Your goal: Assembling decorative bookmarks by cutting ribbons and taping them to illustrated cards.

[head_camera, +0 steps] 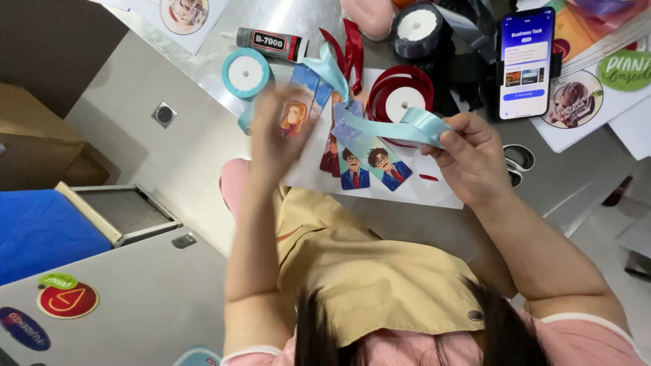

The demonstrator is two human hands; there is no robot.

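My right hand (471, 159) is shut on a light blue ribbon (407, 125). The ribbon runs left to a bunch of paper bookmarks (369, 163) printed with cartoon portraits, which lie on a white sheet (434, 193). My left hand (274, 135) is blurred by motion over another bookmark (295, 112) showing a red-haired figure. Its grip cannot be made out. More light blue ribbon (329, 68) loops above that bookmark.
On the steel table (576, 183) sit a light blue ribbon spool (245, 72), a glue tube (271, 43), a red ribbon spool (404, 96), a grey spool (417, 27), a lit phone (525, 62), scissors (519, 163) and round stickers (573, 98). A stickered laptop lid (135, 298) lies lower left.
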